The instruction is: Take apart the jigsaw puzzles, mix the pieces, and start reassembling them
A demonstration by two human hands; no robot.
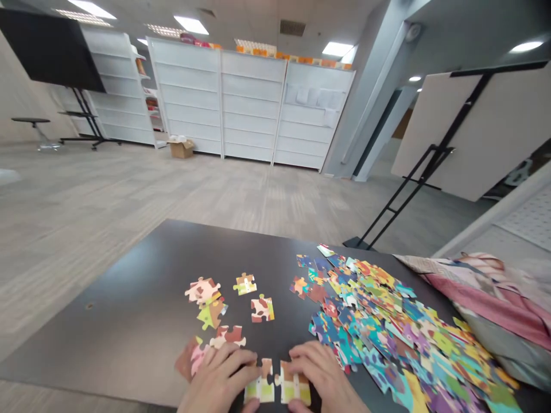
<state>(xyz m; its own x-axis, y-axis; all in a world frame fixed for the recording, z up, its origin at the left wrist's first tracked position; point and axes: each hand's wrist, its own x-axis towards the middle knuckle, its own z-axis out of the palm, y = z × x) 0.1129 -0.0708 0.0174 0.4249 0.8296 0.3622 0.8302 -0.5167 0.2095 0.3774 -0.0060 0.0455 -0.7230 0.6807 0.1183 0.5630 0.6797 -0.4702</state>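
My left hand (219, 380) pinches a puzzle piece (261, 385) with white, green and brown colours at the near table edge. Right beside it my right hand (323, 378) grips a similar yellow-green puzzle piece (294, 388). The two pieces lie flat on the dark table (142, 298), almost touching each other. Several loose pieces (232, 304) are spread just beyond my left hand. A big heap of colourful pieces (387, 321) lies to the right of my right hand.
A folded patterned cloth (486, 298) rests at the table's right edge. Beyond the table stand a black easel stand (413, 189), white shelving (249, 103), a cardboard box (181, 148) and a screen on a stand (51, 51).
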